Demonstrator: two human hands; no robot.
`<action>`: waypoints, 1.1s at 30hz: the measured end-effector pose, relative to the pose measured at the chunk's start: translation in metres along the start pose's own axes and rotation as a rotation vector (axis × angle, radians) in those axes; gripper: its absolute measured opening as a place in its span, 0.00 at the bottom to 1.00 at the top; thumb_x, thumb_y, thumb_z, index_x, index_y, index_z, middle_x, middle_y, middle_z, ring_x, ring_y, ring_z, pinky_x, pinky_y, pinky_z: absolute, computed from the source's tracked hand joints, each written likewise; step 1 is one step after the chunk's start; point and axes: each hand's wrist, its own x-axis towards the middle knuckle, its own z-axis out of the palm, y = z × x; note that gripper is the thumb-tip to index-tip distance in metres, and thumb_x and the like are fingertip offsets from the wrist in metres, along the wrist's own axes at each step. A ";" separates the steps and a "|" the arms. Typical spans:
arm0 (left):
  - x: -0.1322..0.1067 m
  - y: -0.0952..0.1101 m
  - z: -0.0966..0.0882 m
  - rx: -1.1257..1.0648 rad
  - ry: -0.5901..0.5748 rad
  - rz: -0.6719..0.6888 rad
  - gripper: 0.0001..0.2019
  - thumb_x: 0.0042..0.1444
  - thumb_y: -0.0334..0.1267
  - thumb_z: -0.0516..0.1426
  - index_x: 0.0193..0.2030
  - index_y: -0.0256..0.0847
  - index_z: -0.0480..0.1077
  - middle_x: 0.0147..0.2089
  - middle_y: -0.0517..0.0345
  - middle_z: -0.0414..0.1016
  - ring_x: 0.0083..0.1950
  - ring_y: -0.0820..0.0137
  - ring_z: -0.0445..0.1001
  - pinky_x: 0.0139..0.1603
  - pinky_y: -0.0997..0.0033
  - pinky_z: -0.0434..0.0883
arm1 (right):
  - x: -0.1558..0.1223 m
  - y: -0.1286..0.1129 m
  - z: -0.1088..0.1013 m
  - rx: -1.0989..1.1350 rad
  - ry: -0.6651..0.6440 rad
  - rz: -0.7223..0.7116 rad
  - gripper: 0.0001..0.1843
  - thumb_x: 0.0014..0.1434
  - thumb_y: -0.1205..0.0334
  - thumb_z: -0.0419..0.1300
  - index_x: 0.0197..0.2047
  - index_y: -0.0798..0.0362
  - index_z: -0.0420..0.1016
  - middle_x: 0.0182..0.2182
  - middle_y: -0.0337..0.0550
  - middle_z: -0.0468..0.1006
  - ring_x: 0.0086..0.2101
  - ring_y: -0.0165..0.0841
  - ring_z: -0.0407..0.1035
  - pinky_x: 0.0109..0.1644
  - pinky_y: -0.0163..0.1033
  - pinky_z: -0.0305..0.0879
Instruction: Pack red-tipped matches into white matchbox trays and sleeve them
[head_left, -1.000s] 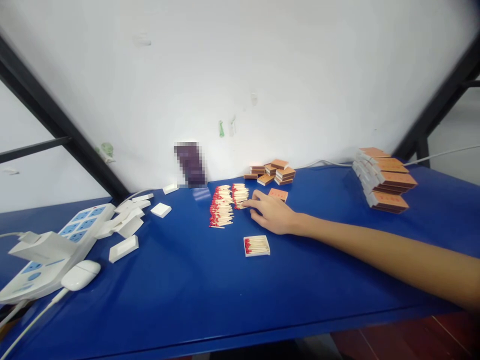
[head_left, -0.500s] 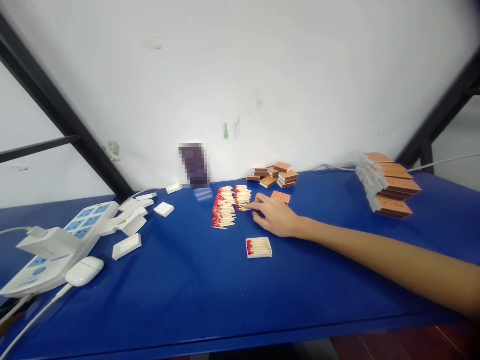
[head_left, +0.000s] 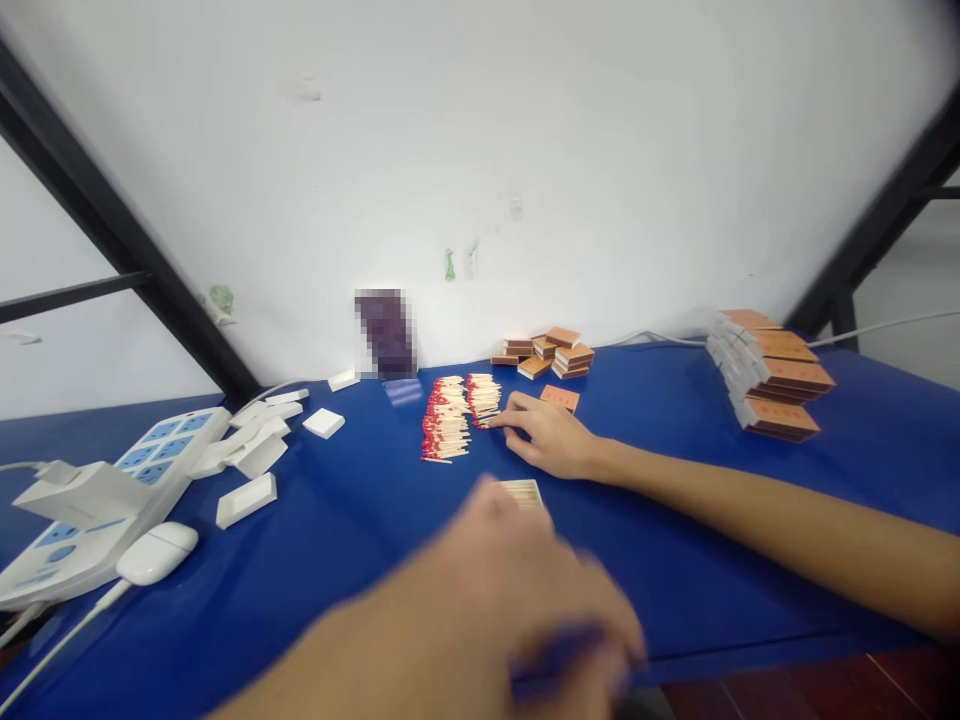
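My right hand (head_left: 553, 438) rests low over the table with its fingers curled, the fingertips at a single match (head_left: 484, 423) at the near end of a short row of red-headed matches (head_left: 484, 395). A larger bundle of matches (head_left: 446, 425) lies to its left. In the foreground my left hand (head_left: 540, 590) is smeared by motion, so its fingers cannot be made out. It partly covers a white matchbox tray (head_left: 525, 488) that has matches in it. Just behind my right hand lies an orange matchbox (head_left: 561, 398).
Orange matchboxes (head_left: 566, 352) are piled by the wall, and a larger stack (head_left: 787, 370) stands at the right. White trays (head_left: 247, 500) lie at the left beside a power strip (head_left: 161, 455) with cables and a white case (head_left: 157, 553). A pixelated dark rectangle (head_left: 388, 333) stands against the wall.
My left hand has come into view from below, over the matchbox tray. My right hand stays at the short row, and the match at its fingertips sits slightly nearer.
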 end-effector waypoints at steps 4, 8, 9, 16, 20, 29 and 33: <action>0.023 -0.066 -0.059 0.508 0.771 -0.070 0.09 0.62 0.36 0.52 0.33 0.40 0.71 0.21 0.64 0.67 0.25 0.73 0.65 0.32 0.70 0.65 | 0.000 0.000 -0.001 -0.014 -0.008 0.002 0.17 0.64 0.66 0.53 0.53 0.52 0.76 0.40 0.45 0.72 0.36 0.33 0.68 0.39 0.38 0.61; 0.022 -0.133 -0.065 0.676 0.792 -0.032 0.09 0.60 0.34 0.52 0.30 0.38 0.70 0.19 0.66 0.64 0.20 0.77 0.62 0.26 0.73 0.60 | 0.000 -0.001 -0.001 -0.027 -0.008 0.026 0.17 0.64 0.65 0.52 0.53 0.52 0.76 0.40 0.45 0.72 0.36 0.33 0.68 0.39 0.38 0.61; 0.018 -0.141 -0.062 0.706 0.771 -0.022 0.10 0.60 0.34 0.52 0.29 0.38 0.69 0.20 0.65 0.65 0.21 0.76 0.62 0.26 0.73 0.60 | 0.000 -0.001 -0.001 -0.027 -0.009 0.029 0.16 0.64 0.65 0.52 0.52 0.52 0.76 0.40 0.45 0.72 0.36 0.33 0.68 0.39 0.38 0.61; 0.013 -0.143 -0.044 0.736 0.693 -0.047 0.15 0.67 0.36 0.48 0.35 0.36 0.73 0.30 0.57 0.70 0.30 0.71 0.66 0.34 0.70 0.63 | -0.001 0.000 0.000 -0.013 0.004 0.045 0.15 0.64 0.65 0.52 0.51 0.53 0.76 0.40 0.45 0.70 0.35 0.33 0.67 0.38 0.38 0.60; 0.019 -0.142 -0.039 0.760 0.659 -0.073 0.15 0.69 0.37 0.47 0.41 0.37 0.74 0.32 0.56 0.74 0.34 0.68 0.68 0.38 0.67 0.64 | -0.001 0.000 0.000 -0.030 -0.020 0.053 0.17 0.65 0.63 0.52 0.54 0.53 0.74 0.39 0.44 0.69 0.34 0.32 0.66 0.37 0.38 0.59; 0.027 -0.138 -0.024 0.903 0.556 -0.174 0.15 0.61 0.40 0.54 0.53 0.42 0.73 0.56 0.44 0.67 0.56 0.54 0.63 0.53 0.52 0.64 | 0.000 0.002 0.000 -0.044 -0.059 0.047 0.20 0.65 0.63 0.52 0.59 0.50 0.72 0.37 0.43 0.69 0.33 0.33 0.65 0.36 0.37 0.57; 0.027 -0.142 -0.022 0.916 0.524 -0.216 0.18 0.61 0.41 0.55 0.57 0.42 0.71 0.63 0.42 0.61 0.63 0.49 0.59 0.58 0.45 0.61 | 0.000 0.002 0.001 -0.029 -0.056 0.044 0.19 0.65 0.63 0.52 0.56 0.52 0.73 0.38 0.44 0.69 0.34 0.33 0.66 0.37 0.38 0.58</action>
